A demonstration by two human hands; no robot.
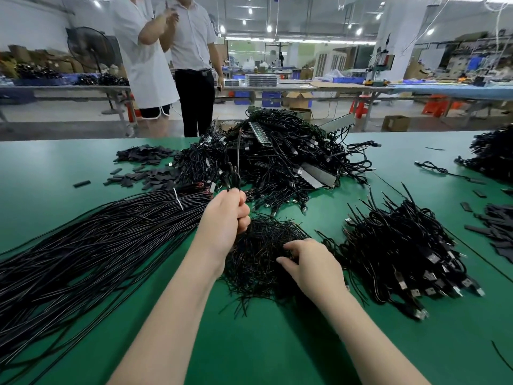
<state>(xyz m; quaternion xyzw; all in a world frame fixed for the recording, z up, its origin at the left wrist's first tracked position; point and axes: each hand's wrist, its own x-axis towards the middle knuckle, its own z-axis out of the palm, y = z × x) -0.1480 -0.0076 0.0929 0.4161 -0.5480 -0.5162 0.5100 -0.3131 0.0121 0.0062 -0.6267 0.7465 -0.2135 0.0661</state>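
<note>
Cable in left hand, right hand on ties

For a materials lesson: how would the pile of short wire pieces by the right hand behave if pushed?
Likely light: the pile of short wire pieces is thin strands. Probably springy-stiff, since ends jut straight. Tangled, so the right hand may drag clumps.

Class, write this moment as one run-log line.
left hand grips looped black cable | right hand on pile of short black wires | grip unclear
</note>
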